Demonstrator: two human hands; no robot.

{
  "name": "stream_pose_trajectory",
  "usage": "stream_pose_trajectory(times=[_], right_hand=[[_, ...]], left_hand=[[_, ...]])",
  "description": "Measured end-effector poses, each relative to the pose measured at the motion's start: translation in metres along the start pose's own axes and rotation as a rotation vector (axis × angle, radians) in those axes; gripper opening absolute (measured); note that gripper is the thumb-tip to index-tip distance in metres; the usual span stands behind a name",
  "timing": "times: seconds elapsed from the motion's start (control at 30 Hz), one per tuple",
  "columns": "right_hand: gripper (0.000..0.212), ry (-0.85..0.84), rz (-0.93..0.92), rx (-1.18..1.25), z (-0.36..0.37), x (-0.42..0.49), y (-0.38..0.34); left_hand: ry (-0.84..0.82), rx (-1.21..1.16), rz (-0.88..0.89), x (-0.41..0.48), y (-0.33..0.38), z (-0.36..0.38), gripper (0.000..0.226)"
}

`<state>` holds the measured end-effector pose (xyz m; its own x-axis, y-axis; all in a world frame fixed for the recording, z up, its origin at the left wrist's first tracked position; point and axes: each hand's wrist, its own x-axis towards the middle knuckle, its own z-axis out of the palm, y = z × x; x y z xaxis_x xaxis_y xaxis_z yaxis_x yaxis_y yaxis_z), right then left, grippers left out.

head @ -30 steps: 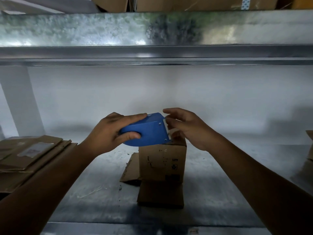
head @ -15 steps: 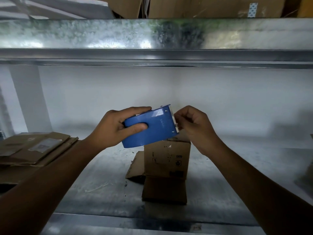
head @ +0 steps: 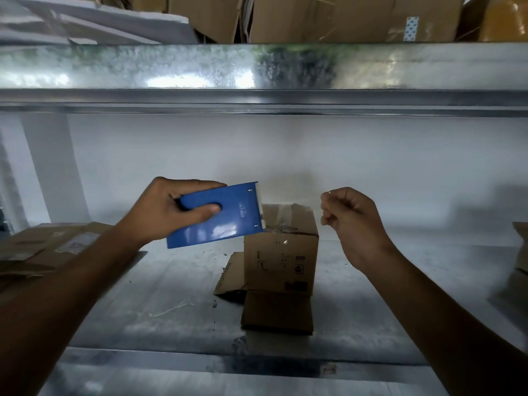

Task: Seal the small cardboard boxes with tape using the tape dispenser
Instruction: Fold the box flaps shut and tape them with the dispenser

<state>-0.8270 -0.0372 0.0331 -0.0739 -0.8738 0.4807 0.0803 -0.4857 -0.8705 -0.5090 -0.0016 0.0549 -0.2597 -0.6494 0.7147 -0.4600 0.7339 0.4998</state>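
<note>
Metal shelf | box upright, below and between both hands | left hand grips tape dispenser, mouth pointing right at box top | right hand curled; whether it pinches tape, cannot tell

Blue dispenser, tilted, gripped in left fingers; small brown box upright just below, between them and right fingers; top flaps closed.
</note>
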Motion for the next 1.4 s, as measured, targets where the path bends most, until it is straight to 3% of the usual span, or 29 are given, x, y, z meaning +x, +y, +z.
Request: stream_pose_trajectory(times=[0.23,0.47,0.63,0.87,1.4], right_hand=[[0.016,0.036,0.119,0.105,0.005,-0.024,-0.01],[0.014,0.083,0.314,0.193,0.006,-0.037,-0.012],[0.009,0.125,0.417,0.184,0.005,-0.032,-0.012],[0.013,0.156,0.517,0.124,0.007,-0.021,0.001],[0.014,0.176,0.497,-0.086,0.005,-0.016,0.019]], left_hand=[[-0.094,-0.036,-0.009,-0.001,0.004,-0.023,0.026],[-0.096,-0.068,-0.037,0.018,0.006,-0.028,0.043],[-0.143,-0.081,-0.196,0.031,-0.003,-0.025,0.059],[-0.193,-0.022,-0.353,0.042,-0.011,-0.015,0.028],[-0.263,-0.005,-0.416,0.05,-0.029,-0.002,0.025]])
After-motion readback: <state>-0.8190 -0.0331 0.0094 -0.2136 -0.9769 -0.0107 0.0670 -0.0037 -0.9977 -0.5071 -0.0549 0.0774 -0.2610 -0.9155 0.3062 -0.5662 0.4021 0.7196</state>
